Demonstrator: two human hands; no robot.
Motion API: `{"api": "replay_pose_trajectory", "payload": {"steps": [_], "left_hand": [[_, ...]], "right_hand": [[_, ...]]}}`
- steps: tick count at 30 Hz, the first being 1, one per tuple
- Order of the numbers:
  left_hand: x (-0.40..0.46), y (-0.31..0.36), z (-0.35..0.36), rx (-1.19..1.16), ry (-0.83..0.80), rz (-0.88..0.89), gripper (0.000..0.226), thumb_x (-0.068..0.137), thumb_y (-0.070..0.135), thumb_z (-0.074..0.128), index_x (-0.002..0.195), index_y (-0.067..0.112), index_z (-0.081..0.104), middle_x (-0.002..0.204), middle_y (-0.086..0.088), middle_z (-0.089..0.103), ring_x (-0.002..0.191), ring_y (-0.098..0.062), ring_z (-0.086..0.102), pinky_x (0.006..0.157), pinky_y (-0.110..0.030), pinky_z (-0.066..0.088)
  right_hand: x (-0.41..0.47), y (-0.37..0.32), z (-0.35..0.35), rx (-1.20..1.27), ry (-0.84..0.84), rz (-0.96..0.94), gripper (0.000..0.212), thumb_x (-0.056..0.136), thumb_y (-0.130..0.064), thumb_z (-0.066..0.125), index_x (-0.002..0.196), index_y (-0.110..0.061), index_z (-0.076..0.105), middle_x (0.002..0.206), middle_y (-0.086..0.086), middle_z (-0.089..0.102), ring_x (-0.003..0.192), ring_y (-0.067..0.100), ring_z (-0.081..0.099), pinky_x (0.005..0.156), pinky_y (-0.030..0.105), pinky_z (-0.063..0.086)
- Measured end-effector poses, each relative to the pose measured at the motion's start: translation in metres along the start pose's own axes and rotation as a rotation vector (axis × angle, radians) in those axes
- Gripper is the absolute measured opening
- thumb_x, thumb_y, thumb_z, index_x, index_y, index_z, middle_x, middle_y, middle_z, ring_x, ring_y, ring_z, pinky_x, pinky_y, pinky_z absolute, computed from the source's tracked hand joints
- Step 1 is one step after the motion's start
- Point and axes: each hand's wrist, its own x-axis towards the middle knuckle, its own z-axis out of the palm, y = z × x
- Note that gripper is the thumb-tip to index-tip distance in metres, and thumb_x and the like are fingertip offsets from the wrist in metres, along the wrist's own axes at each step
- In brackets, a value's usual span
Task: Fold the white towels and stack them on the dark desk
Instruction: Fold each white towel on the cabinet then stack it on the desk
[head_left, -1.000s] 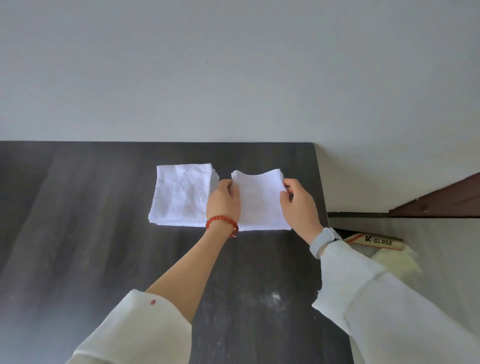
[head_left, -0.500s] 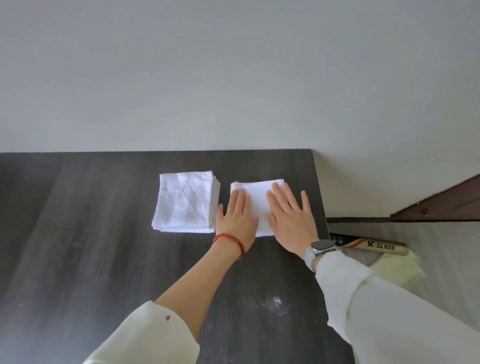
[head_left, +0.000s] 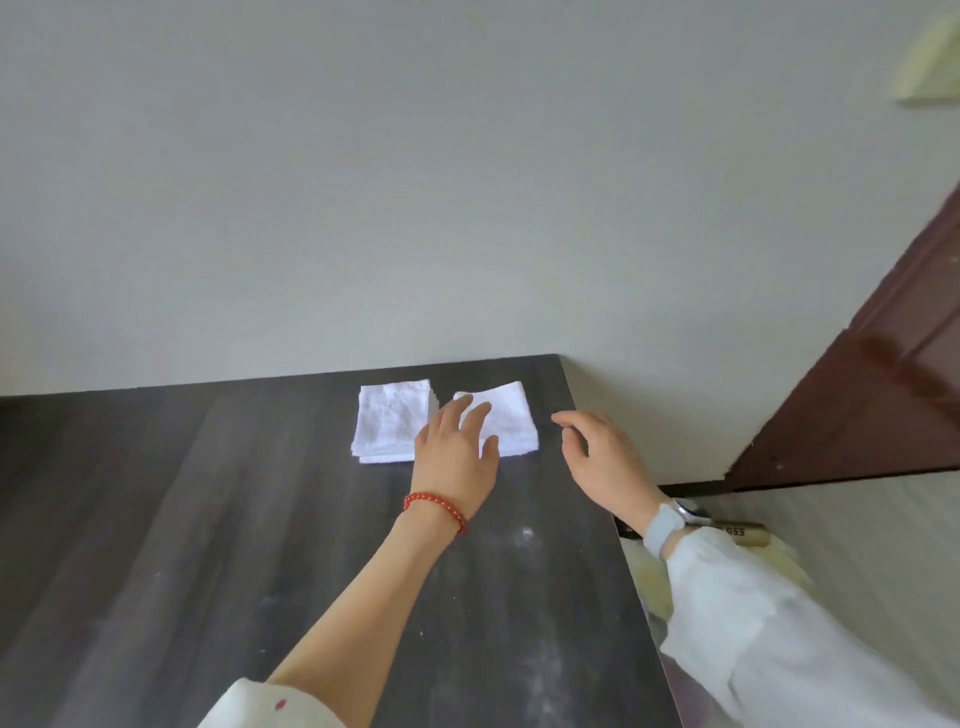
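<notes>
Left hand (head_left: 457, 452): fingers spread, over the towel (head_left: 506, 421) near the table's (head_left: 208, 519) far right corner.
Right hand (head_left: 602, 457): relaxed, empty.
Stack (head_left: 392, 426): beside towel.

Dark wood-grain desk (head_left: 208, 519), back edge against the wall. Two things on it, both near the far right corner: a stack of folded white towels (head_left: 392, 426) and, just beside it on the right, a single folded towel (head_left: 511, 421) (flat, partly hidden). Pale smudges toward the near right edge.

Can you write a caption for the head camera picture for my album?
Left hand resting on a folded towel beside the towel stack.
</notes>
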Motion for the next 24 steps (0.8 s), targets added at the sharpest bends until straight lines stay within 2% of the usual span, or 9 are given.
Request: {"api": "replay_pose_trajectory", "payload": {"steps": [3, 8, 10, 12, 13, 14, 17, 20, 24], "left_hand": [[-0.06, 0.036, -0.013, -0.125, 0.05, 0.086, 0.034, 0.09, 0.017, 0.051, 0.124, 0.013, 0.055, 0.134, -0.005, 0.048, 0.119, -0.026, 0.048, 0.1, -0.04, 0.037], [-0.138, 0.121, 0.004, -0.251, -0.016, 0.233, 0.027, 0.09, 0.017, 0.052, 0.116, 0.012, 0.06, 0.119, -0.005, 0.057, 0.109, -0.025, 0.052, 0.091, -0.041, 0.044], [-0.16, 0.167, 0.023, -0.273, -0.081, 0.325, 0.027, 0.09, 0.017, 0.051, 0.115, 0.011, 0.06, 0.116, -0.007, 0.058, 0.105, -0.028, 0.054, 0.089, -0.04, 0.045], [-0.181, 0.219, 0.046, -0.296, -0.151, 0.429, 0.026, 0.09, 0.017, 0.051, 0.114, 0.011, 0.061, 0.114, -0.009, 0.059, 0.104, -0.029, 0.055, 0.087, -0.04, 0.045], [-0.194, 0.247, 0.058, -0.312, -0.186, 0.484, 0.025, 0.09, 0.016, 0.052, 0.112, 0.01, 0.062, 0.113, -0.01, 0.06, 0.103, -0.03, 0.056, 0.086, -0.039, 0.046], [-0.207, 0.275, 0.072, -0.333, -0.22, 0.532, 0.024, 0.089, 0.015, 0.053, 0.111, 0.009, 0.063, 0.112, -0.011, 0.061, 0.101, -0.032, 0.057, 0.085, -0.038, 0.047], [-0.251, 0.367, 0.117, -0.389, -0.328, 0.667, 0.025, 0.087, 0.012, 0.056, 0.11, 0.006, 0.064, 0.112, -0.013, 0.062, 0.101, -0.032, 0.059, 0.086, -0.034, 0.045], [-0.316, 0.469, 0.171, -0.426, -0.471, 0.81, 0.026, 0.089, 0.014, 0.054, 0.113, 0.006, 0.062, 0.116, -0.011, 0.061, 0.106, -0.026, 0.057, 0.093, -0.032, 0.043], [-0.431, 0.608, 0.237, -0.485, -0.66, 0.952, 0.028, 0.091, 0.017, 0.051, 0.117, 0.01, 0.06, 0.118, -0.006, 0.059, 0.109, -0.021, 0.055, 0.095, -0.031, 0.042]], "right_hand": [[-0.075, -0.012, -0.037, 0.083, 0.096, 0.045, 0.027, 0.092, -0.007, 0.044, 0.112, -0.009, 0.062, 0.112, 0.005, 0.064, 0.105, 0.02, 0.058, 0.092, 0.03, 0.044], [-0.201, 0.004, -0.107, 0.124, 0.195, 0.232, 0.022, 0.091, -0.005, 0.047, 0.104, -0.007, 0.065, 0.104, 0.008, 0.066, 0.097, 0.021, 0.061, 0.087, 0.034, 0.048], [-0.252, 0.022, -0.142, 0.142, 0.251, 0.324, 0.02, 0.091, -0.006, 0.049, 0.101, -0.007, 0.066, 0.099, 0.009, 0.069, 0.088, 0.014, 0.062, 0.083, 0.023, 0.047], [-0.302, 0.042, -0.18, 0.122, 0.321, 0.399, 0.017, 0.09, -0.005, 0.051, 0.098, -0.006, 0.066, 0.094, 0.008, 0.07, 0.073, -0.001, 0.057, 0.073, 0.009, 0.041], [-0.329, 0.053, -0.199, 0.104, 0.358, 0.436, 0.017, 0.09, -0.005, 0.052, 0.097, -0.006, 0.067, 0.093, 0.007, 0.07, 0.07, -0.003, 0.056, 0.071, 0.006, 0.04], [-0.355, 0.065, -0.219, 0.089, 0.392, 0.478, 0.016, 0.09, -0.005, 0.052, 0.096, -0.005, 0.067, 0.093, 0.006, 0.07, 0.072, -0.004, 0.056, 0.071, 0.008, 0.04], [-0.441, 0.105, -0.278, 0.058, 0.505, 0.605, 0.017, 0.091, -0.006, 0.05, 0.098, -0.004, 0.066, 0.091, 0.004, 0.068, 0.086, 0.015, 0.061, 0.08, 0.021, 0.044], [-0.541, 0.149, -0.335, 0.052, 0.636, 0.732, 0.018, 0.092, -0.006, 0.048, 0.102, -0.005, 0.064, 0.09, -0.002, 0.062, 0.085, 0.012, 0.06, 0.081, 0.02, 0.048], [-0.69, 0.202, -0.41, -0.018, 0.72, 0.964, 0.022, 0.094, -0.011, 0.045, 0.107, -0.007, 0.063, 0.098, 0.006, 0.067, 0.092, 0.02, 0.062, 0.083, 0.026, 0.047]]}}
